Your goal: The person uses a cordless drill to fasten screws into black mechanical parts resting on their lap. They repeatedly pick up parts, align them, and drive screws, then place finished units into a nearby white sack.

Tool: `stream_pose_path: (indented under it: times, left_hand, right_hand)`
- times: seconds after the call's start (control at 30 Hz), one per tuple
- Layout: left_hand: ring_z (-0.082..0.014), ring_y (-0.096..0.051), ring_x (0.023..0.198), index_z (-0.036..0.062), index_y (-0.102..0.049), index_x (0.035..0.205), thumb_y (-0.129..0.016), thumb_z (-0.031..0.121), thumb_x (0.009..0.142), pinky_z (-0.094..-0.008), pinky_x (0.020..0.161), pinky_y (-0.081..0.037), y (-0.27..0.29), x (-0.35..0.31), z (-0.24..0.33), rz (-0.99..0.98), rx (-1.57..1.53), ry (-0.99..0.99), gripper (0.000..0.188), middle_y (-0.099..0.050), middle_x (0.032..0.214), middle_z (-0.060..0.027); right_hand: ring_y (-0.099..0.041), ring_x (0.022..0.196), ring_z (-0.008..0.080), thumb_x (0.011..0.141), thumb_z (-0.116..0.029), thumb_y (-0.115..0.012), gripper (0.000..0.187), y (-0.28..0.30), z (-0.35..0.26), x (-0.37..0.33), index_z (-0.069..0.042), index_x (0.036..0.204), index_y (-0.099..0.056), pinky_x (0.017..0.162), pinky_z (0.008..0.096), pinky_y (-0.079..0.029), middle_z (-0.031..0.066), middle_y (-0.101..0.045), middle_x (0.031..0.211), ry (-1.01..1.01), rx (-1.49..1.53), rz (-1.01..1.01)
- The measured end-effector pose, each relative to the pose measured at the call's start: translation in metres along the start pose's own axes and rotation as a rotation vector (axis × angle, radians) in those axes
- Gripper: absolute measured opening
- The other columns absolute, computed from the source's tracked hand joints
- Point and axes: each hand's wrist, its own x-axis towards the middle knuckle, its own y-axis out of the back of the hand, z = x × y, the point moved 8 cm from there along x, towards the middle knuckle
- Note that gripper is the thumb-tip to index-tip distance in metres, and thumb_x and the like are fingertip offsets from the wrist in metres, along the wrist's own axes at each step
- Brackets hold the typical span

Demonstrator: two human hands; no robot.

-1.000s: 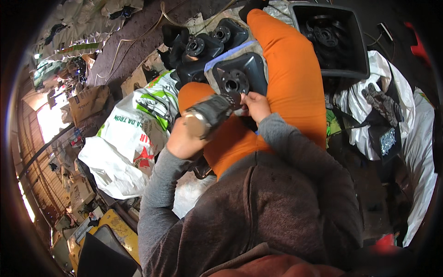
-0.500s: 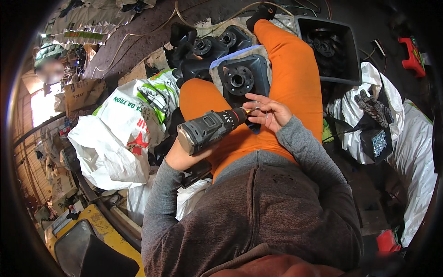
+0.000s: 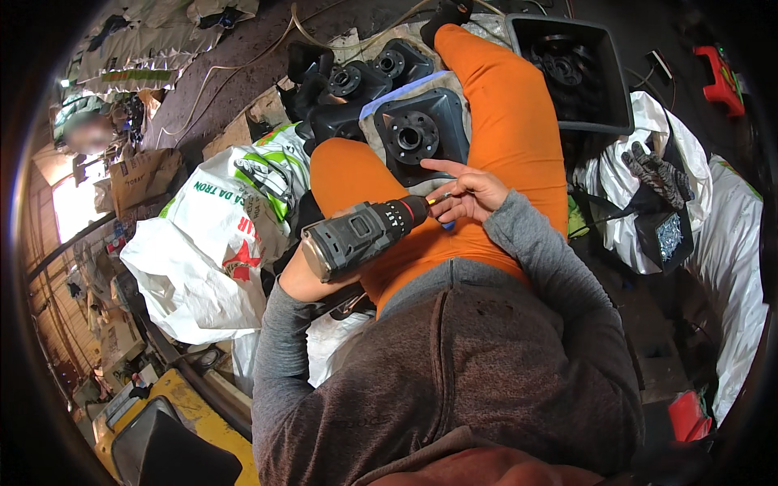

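My left hand [image 3: 308,278] is wrapped round the grip of a grey and black cordless drill [image 3: 356,236], most of its fingers hidden beneath the tool. The drill lies over my left thigh, its chuck pointing right. A bit with a yellow band [image 3: 438,199] sticks out of the chuck. At its tip is my right hand [image 3: 478,197], thumb and fingers closed together and the index finger stretched out; whatever they pinch is too small to make out. Just beyond, between my legs, a black square-based part with a round holed flange [image 3: 412,136] rests on a pale cloth.
Several similar black parts [image 3: 347,79] lie at the far left of it. A dark bin [image 3: 571,125] with black pieces stands beyond my right leg. Nearby are a black pouch of small metal fasteners [image 3: 668,239], a patterned glove [image 3: 655,174] and white sacks [image 3: 190,275]. Hoses cross the floor.
The drill has shifted slightly left and down, its bit still at my right fingers. My right index finger has stretched out further. The whole view has tilted a little.
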Motion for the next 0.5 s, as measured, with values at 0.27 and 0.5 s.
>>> stream_pose_path:
  times: [0.27,0.5]
  left_hand:
    - [-0.0255,-0.062,0.11,0.0055,-0.053,0.128,-0.074,0.014,0.07,-0.0349,0.091,-0.049,-0.007,0.005,0.002,-0.211,0.029,0.132,0.062,-0.057,0.129,-0.0125]
    - [-0.0292,-0.062,0.108,0.0053,-0.056,0.123,-0.072,0.015,0.071,-0.0333,0.091,-0.05,0.011,0.021,0.008,-0.055,0.094,-0.03,0.055,-0.057,0.129,-0.0134]
  right_hand:
    - [-0.065,0.099,0.0354,0.086,-0.003,-0.037,0.063,0.004,0.008,0.006,-0.002,0.147,-0.021,0.076,0.0378,-0.06,0.0285,-0.057,0.117,-0.12,0.03,-0.12]
    - [-0.065,0.094,0.0206,0.096,-0.016,-0.045,0.042,0.017,-0.009,0.015,-0.003,0.136,-0.043,0.078,0.0343,-0.058,0.0125,-0.063,0.109,0.114,0.272,0.253]
